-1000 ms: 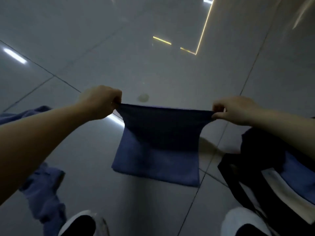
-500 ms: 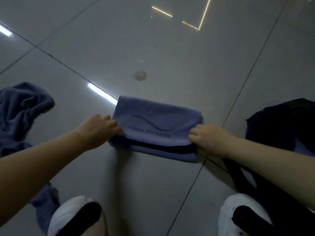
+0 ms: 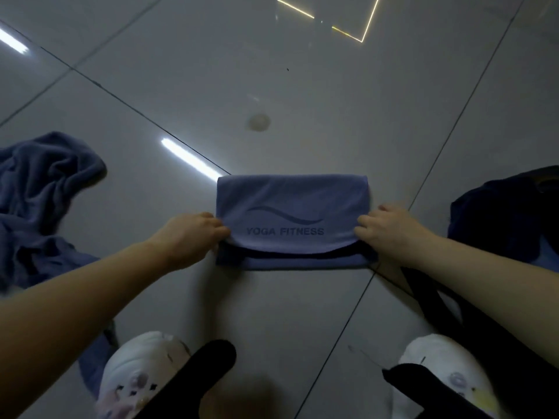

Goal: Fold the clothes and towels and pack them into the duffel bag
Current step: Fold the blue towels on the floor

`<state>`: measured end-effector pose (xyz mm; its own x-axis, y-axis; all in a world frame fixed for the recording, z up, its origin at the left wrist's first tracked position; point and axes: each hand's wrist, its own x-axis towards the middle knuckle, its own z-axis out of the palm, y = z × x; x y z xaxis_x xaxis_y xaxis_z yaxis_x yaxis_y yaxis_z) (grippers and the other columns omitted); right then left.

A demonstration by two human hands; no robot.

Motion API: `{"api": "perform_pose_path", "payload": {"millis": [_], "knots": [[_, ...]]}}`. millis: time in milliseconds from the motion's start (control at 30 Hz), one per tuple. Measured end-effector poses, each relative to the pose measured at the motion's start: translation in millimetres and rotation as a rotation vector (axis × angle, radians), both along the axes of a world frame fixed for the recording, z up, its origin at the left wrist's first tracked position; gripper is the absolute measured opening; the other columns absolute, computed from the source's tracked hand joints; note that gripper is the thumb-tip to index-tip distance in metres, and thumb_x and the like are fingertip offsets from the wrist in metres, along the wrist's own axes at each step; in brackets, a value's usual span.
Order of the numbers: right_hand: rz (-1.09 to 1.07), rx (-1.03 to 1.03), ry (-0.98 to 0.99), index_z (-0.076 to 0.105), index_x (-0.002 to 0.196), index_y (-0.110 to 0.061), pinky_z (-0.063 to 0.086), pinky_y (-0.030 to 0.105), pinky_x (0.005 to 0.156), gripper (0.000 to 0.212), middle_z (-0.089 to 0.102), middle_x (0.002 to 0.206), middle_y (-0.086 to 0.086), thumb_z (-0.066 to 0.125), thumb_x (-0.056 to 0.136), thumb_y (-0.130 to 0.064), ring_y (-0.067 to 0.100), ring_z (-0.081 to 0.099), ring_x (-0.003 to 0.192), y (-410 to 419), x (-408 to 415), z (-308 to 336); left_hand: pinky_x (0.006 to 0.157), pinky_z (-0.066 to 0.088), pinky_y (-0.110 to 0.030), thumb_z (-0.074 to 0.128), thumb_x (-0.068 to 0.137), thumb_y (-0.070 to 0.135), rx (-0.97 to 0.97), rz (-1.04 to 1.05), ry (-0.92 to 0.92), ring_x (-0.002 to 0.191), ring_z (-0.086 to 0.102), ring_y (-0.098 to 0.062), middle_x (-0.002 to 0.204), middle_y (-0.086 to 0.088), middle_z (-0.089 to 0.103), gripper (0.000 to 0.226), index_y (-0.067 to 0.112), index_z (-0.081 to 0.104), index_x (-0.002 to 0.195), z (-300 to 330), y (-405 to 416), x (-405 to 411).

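Note:
A blue towel (image 3: 290, 207) printed "YOGA FITNESS" lies folded on the grey tiled floor in front of me. Its top layer is folded toward me and stops short of the near edge. My left hand (image 3: 187, 237) pinches the left corner of that top layer. My right hand (image 3: 390, 231) pinches the right corner. The dark duffel bag (image 3: 508, 219) sits at the right edge, with its black strap (image 3: 429, 300) running toward my foot. A crumpled blue garment (image 3: 42, 192) lies on the floor at the left.
My two white shoes (image 3: 139, 373) with dark trouser legs stand at the bottom of the view. Glossy floor tiles (image 3: 272, 71) with light reflections stretch beyond the towel.
A second ago both hands held the towel's edge up in the air. They brought it down toward me, and the towel now lies folded in half on the floor.

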<state>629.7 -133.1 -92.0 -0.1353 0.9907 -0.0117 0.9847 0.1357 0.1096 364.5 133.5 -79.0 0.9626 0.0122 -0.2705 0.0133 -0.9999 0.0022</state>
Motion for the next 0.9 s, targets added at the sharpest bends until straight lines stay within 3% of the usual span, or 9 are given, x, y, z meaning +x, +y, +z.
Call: {"api": "perform_pose_path", "payload": {"millis": [67, 133, 267, 367, 467, 533, 700, 900], "knots": [[-0.038, 0.097, -0.001, 0.051, 0.055, -0.013, 0.041, 0.029, 0.046, 0.014, 0.05, 0.052, 0.008, 0.039, 0.062, -0.01, 0.026, 0.053, 0.043, -0.7, 5.8, 12.9, 0.048, 0.043, -0.028, 0.078, 0.069, 0.004, -0.028, 0.061, -0.129, 0.07, 0.066, -0.03, 0.081, -0.007, 0.068, 0.023, 0.016, 0.069, 0.087, 8.7, 13.2, 0.8], [-0.073, 0.144, -0.045, 0.051, 0.061, -0.013, 0.041, 0.03, 0.051, 0.01, 0.052, 0.058, 0.01, 0.044, 0.065, -0.007, 0.028, 0.054, 0.049, -5.7, 9.3, 25.8, 0.042, 0.045, -0.03, 0.081, 0.067, 0.002, -0.069, 0.092, -0.246, 0.057, 0.062, -0.031, 0.071, -0.011, 0.066, 0.021, 0.011, 0.068, 0.081, 15.7, 21.5, -5.0], [-0.065, 0.153, -0.077, 0.051, 0.064, -0.012, 0.041, 0.034, 0.058, 0.017, 0.053, 0.062, 0.011, 0.06, 0.068, 0.002, 0.029, 0.051, 0.054, -23.9, 2.3, 35.7, 0.044, 0.047, -0.03, 0.076, 0.076, 0.006, -0.154, 0.081, -0.351, 0.056, 0.062, -0.028, 0.073, -0.012, 0.067, 0.011, 0.009, 0.07, 0.085, 21.7, 10.3, -22.4], [-0.038, 0.113, -0.031, 0.053, 0.062, -0.013, 0.042, 0.033, 0.055, 0.013, 0.053, 0.06, 0.01, 0.048, 0.071, -0.005, 0.028, 0.052, 0.052, -33.3, -10.7, 29.6, 0.043, 0.046, -0.026, 0.084, 0.063, 0.006, -0.17, 0.013, -0.294, 0.06, 0.065, -0.024, 0.079, -0.007, 0.07, 0.027, 0.014, 0.073, 0.086, 14.3, -11.5, -32.4], [-0.077, -0.081, -0.047, 0.058, 0.063, -0.014, 0.042, 0.033, 0.052, 0.018, 0.057, 0.062, 0.008, 0.075, 0.059, -0.01, 0.028, 0.054, 0.052, -43.4, -15.2, 12.1, 0.039, 0.046, -0.025, 0.088, 0.054, 0.008, -0.171, -0.027, -0.18, 0.063, 0.067, -0.023, 0.083, -0.001, 0.071, 0.035, 0.021, 0.074, 0.083, -2.0, -23.7, -36.1], [-0.11, -0.195, -0.064, 0.06, 0.064, -0.015, 0.039, 0.032, 0.049, 0.023, 0.058, 0.064, 0.006, 0.079, 0.052, -0.012, 0.027, 0.055, 0.052, -45.7, -18.6, 3.7, 0.037, 0.042, -0.023, 0.09, 0.052, 0.016, -0.145, -0.034, -0.132, 0.061, 0.067, -0.022, 0.083, 0.002, 0.071, 0.032, 0.025, 0.073, 0.078, -7.7, -24.8, -32.5], [-0.076, -0.126, -0.032, 0.056, 0.064, -0.015, 0.029, 0.029, 0.046, 0.003, 0.053, 0.062, 0.007, 0.057, 0.062, -0.014, 0.026, 0.051, 0.049, -36.6, -31.7, -2.3, 0.038, 0.04, -0.024, 0.09, 0.05, 0.025, -0.06, -0.055, -0.164, 0.054, 0.061, -0.028, 0.074, -0.005, 0.064, 0.032, 0.016, 0.068, 0.072, -13.2, -34.0, -27.1], [-0.069, -0.049, 0.024, 0.054, 0.062, -0.013, 0.032, 0.027, 0.037, 0.016, 0.05, 0.06, 0.007, 0.039, 0.069, -0.013, 0.026, 0.05, 0.047, -29.7, -31.8, -13.5, 0.034, 0.039, -0.027, 0.085, 0.042, 0.007, 0.011, -0.149, -0.189, 0.045, 0.056, -0.03, 0.07, -0.011, 0.06, 0.037, 0.009, 0.065, 0.073, -16.9, -31.7, -25.5]]}}
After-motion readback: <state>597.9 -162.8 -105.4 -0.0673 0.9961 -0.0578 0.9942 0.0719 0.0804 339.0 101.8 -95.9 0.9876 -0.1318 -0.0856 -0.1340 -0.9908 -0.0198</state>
